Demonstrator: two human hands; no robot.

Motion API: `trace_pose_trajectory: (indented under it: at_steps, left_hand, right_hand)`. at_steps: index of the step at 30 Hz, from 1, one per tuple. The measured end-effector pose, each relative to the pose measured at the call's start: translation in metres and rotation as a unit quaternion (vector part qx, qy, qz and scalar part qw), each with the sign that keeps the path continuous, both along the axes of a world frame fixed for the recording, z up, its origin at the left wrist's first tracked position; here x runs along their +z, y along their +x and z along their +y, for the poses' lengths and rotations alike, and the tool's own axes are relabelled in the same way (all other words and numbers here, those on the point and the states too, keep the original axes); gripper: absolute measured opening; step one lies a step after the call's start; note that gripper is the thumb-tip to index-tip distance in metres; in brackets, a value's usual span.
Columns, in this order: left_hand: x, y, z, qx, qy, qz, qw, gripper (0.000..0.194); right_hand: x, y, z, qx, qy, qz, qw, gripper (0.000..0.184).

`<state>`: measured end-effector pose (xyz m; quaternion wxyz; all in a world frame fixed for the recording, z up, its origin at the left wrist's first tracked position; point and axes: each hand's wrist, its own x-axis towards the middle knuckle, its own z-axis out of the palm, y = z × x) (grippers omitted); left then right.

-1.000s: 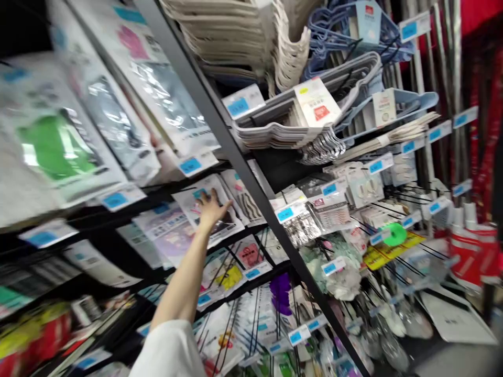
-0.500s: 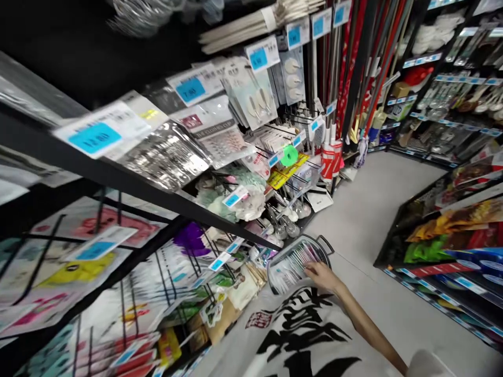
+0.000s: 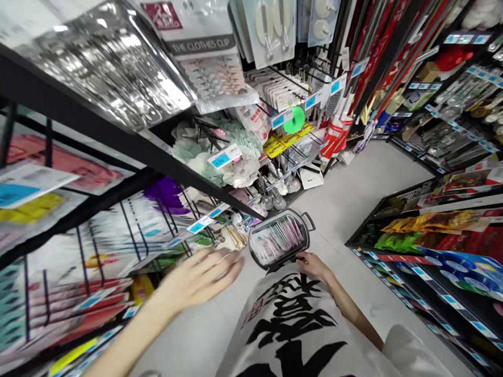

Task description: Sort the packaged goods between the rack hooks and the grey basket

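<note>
A dark-rimmed basket [image 3: 304, 242] is in front of my body, with many thin plastic packets [image 3: 277, 242] standing in a row inside it. My right hand [image 3: 312, 263] is at the near edge of this basket, its fingers curled on the rim or handle there; the exact grip is partly hidden. Out to the left, my left hand [image 3: 202, 275] is stretched palm down, fingers extended and holding nothing. It is slightly blurred. Paper-wrapped goods [image 3: 236, 236] on the low shelf lie just beyond its fingertips.
A shop rack on the left carries clothes clip packs [image 3: 212, 63], bath puffs [image 3: 239, 165] and a purple item [image 3: 167, 195] on hooks. Black shelf bars [image 3: 129, 141] jut toward me. On the right, another shelf holds bright snack-like packets [image 3: 416, 228]. Grey floor [image 3: 334, 209] runs between.
My left hand has come into view at the left. My right hand has moved from over the packets to the basket's near edge. The view has shifted closer and lower.
</note>
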<state>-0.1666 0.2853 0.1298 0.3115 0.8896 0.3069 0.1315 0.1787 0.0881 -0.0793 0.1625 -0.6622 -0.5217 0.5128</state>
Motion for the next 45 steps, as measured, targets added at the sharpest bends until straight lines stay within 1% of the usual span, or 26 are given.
trace_pose_trajectory:
  at_steps: [1,2,3,4,5,6,8,10,12,14,16,17,19,21,23,25,27,29,32,35,38,40,42,45]
  left_hand:
    - [-0.015,0.015,-0.012,-0.062,-0.014,0.062,0.996,0.042]
    - [-0.034,0.032,-0.025,-0.119,-0.027,0.123,0.985,0.048]
    - [-0.055,0.048,-0.041,-0.16,-0.039,0.169,0.972,0.053]
    - [-0.077,0.062,-0.059,-0.17,-0.049,0.194,0.965,0.054]
    - [-0.1,0.075,-0.078,-0.179,-0.059,0.204,0.96,0.052]
    - [-0.122,0.084,-0.098,-0.171,-0.07,0.206,0.961,0.047]
    - [-0.158,0.092,-0.137,-0.114,-0.109,0.203,0.966,0.04]
    - [-0.182,0.09,-0.166,-0.053,-0.166,0.159,0.972,0.038]
    - [-0.197,0.08,-0.179,0.003,-0.201,0.135,0.97,0.037]
    - [-0.208,0.065,-0.179,0.025,-0.214,0.169,0.962,0.036]
    - [-0.223,0.048,-0.168,0.021,-0.231,0.231,0.945,0.034]
    - [-0.232,0.04,-0.161,0.02,-0.244,0.257,0.935,0.034]
    - [-0.256,0.025,-0.145,0.041,-0.267,0.292,0.918,0.033]
    - [-0.287,0.013,-0.128,0.074,-0.283,0.316,0.903,0.033]
    - [-0.322,0.005,-0.111,0.115,-0.299,0.343,0.883,0.033]
    - [-0.361,0.0,-0.095,0.159,-0.317,0.366,0.86,0.032]
    - [-0.401,-0.001,-0.082,0.199,-0.335,0.378,0.84,0.034]
    - [-0.442,0.001,-0.072,0.233,-0.348,0.38,0.825,0.04]
    - [-0.501,0.014,-0.062,0.27,-0.362,0.366,0.814,0.046]
    - [-0.558,0.037,-0.058,0.282,-0.38,0.348,0.809,0.041]
    - [-0.61,0.06,-0.06,0.285,-0.398,0.332,0.806,0.038]
    - [-0.641,0.073,-0.062,0.29,-0.406,0.321,0.805,0.038]
    - [-0.667,0.083,-0.066,0.3,-0.411,0.313,0.802,0.038]
    - [-0.697,0.094,-0.075,0.324,-0.419,0.306,0.791,0.038]
  right_hand:
    - [-0.003,0.002,-0.002,0.0,-0.007,-0.002,1.0,0.04]
    - [-0.006,0.004,-0.003,0.0,-0.01,-0.006,1.0,0.04]
    - [-0.009,0.007,-0.005,0.001,-0.011,-0.011,1.0,0.04]
    - [-0.012,0.01,-0.006,0.004,-0.011,-0.018,1.0,0.039]
    - [-0.016,0.012,-0.007,0.004,-0.009,-0.024,1.0,0.037]
    - [-0.02,0.015,-0.008,-0.003,-0.009,-0.03,0.999,0.036]
    - [-0.032,0.02,-0.01,-0.03,-0.019,-0.042,0.999,0.034]
    - [-0.046,0.025,-0.012,-0.06,-0.04,-0.053,0.996,0.034]
    - [-0.061,0.029,-0.013,-0.076,-0.066,-0.062,0.993,0.035]
    - [-0.074,0.032,-0.013,-0.077,-0.089,-0.068,0.991,0.037]
    - [-0.085,0.034,-0.011,-0.076,-0.104,-0.065,0.99,0.039]
    - [-0.089,0.035,-0.009,-0.075,-0.107,-0.06,0.99,0.04]
    - [-0.097,0.036,-0.006,-0.079,-0.111,-0.046,0.99,0.042]
    - [-0.104,0.035,-0.004,-0.093,-0.115,-0.03,0.989,0.043]
    - [-0.114,0.031,-0.008,-0.111,-0.122,-0.019,0.986,0.045]
    - [-0.127,0.026,-0.02,-0.138,-0.131,-0.009,0.982,0.046]
    - [-0.142,0.02,-0.04,-0.185,-0.136,0.009,0.973,0.048]
    - [-0.157,0.014,-0.064,-0.251,-0.135,0.028,0.958,0.053]
    - [-0.174,0.004,-0.097,-0.342,-0.148,0.031,0.928,0.057]
    - [-0.19,-0.007,-0.12,-0.397,-0.181,0.037,0.899,0.056]
    - [-0.206,-0.018,-0.138,-0.438,-0.203,0.048,0.875,0.055]
    - [-0.216,-0.024,-0.149,-0.463,-0.216,0.055,0.858,0.054]
    - [-0.224,-0.031,-0.16,-0.479,-0.234,0.064,0.844,0.054]
    - [-0.23,-0.039,-0.171,-0.49,-0.266,0.079,0.826,0.053]
